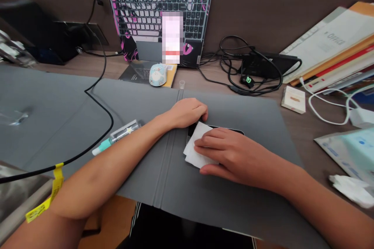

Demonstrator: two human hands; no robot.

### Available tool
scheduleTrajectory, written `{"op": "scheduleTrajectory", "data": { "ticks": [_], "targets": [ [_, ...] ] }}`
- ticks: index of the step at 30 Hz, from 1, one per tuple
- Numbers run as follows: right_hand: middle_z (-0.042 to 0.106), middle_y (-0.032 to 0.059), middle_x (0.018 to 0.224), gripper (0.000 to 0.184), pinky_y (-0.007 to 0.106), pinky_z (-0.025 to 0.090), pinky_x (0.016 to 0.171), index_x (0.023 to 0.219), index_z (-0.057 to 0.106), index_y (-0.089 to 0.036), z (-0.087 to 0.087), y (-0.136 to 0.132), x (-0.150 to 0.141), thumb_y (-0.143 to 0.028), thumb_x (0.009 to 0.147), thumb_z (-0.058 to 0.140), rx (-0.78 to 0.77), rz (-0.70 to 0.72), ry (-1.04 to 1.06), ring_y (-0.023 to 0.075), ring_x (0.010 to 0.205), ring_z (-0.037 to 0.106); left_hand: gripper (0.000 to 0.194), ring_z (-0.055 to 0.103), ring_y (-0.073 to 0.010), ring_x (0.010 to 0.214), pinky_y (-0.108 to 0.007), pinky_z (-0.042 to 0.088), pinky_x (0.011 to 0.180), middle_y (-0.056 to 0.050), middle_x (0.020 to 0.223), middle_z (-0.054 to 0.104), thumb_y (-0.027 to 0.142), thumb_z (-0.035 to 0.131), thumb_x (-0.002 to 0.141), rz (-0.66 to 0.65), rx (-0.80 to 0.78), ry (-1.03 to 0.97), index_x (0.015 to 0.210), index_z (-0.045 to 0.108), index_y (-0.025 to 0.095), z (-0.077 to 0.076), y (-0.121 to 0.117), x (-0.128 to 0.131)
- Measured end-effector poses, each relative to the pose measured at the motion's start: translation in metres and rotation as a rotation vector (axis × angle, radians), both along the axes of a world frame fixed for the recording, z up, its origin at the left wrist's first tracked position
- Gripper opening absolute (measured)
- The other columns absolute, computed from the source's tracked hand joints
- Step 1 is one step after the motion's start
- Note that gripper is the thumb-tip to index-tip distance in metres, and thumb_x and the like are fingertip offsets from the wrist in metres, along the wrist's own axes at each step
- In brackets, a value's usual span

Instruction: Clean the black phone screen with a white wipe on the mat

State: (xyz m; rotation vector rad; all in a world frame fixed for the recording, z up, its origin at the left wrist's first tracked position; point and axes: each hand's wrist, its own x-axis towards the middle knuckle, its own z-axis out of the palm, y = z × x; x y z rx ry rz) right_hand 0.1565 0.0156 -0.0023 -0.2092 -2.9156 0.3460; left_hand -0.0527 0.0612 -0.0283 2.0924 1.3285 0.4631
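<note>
Relative to the laptop (152, 39): mouse (158, 75) just in front, right hand (224, 153) pressing white tissue (198, 146) on dark device (230, 128) farther out front.

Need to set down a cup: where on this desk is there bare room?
The widest patch looks to be the grey mat's left part, between the black cable and a clear item at far left. A smaller one lies between the right hand and the small white box. Crowded: the desk's right side, with books, a white cable and crumpled tissue.
</note>
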Motion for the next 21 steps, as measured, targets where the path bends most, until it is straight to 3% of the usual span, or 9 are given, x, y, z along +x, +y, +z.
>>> {"op": "scheduleTrajectory", "data": {
  "ticks": [5,10,17,21],
  "targets": [
    [0.069,0.0054,0.083,0.041,0.036,0.043,0.074,0.088,0.074,-0.016,0.007,0.005,0.006,-0.042,0.108,0.049,0.014,-0.016,-0.026,0.0196,0.079,0.057,0.044,0.06,-0.0214,0.082,-0.035,0.047,0.081,-0.004,0.083,0.073,0.028,0.032,0.089,-0.011,0.009,0.009,0.079,0.074,0.019,0.001,0.0,0.0],
    [0.065,0.0041,0.076,0.044,0.036,0.044,0.072,0.081,0.071,-0.017,0.008,0.006,0.008,-0.043,0.108,0.047,0.007,-0.007,-0.036,0.0185,0.074,0.057,0.043,0.061,-0.0218,0.086,-0.035,0.046,0.08,-0.004,0.084,0.073,0.027,0.032,0.089,-0.015,-0.001,0.019,0.08,0.074,0.02,0.003,0.0,0.0],
    [0.074,0.0118,0.107,0.042,0.041,0.052,0.091,0.109,0.072,-0.014,0.0,0.001,0.005,-0.049,0.105,0.05,-0.032,0.046,-0.008,0.0252,0.104,0.068,0.042,0.06,-0.0211,0.084,-0.034,0.047,0.081,-0.003,0.083,0.072,0.027,0.032,0.089,-0.003,0.003,0.023,0.078,0.073,0.02,0.002,0.0,0.001],
    [0.072,0.0159,0.127,0.054,0.045,0.049,0.104,0.135,0.061,-0.006,-0.006,0.002,0.002,-0.05,0.104,0.053,0.011,0.046,0.016,0.029,0.121,0.063,0.04,0.06,-0.0212,0.083,-0.035,0.047,0.082,-0.003,0.083,0.072,0.027,0.033,0.089,-0.01,0.011,0.021,0.077,0.07,0.02,0.002,0.0,0.0]
  ]
}}
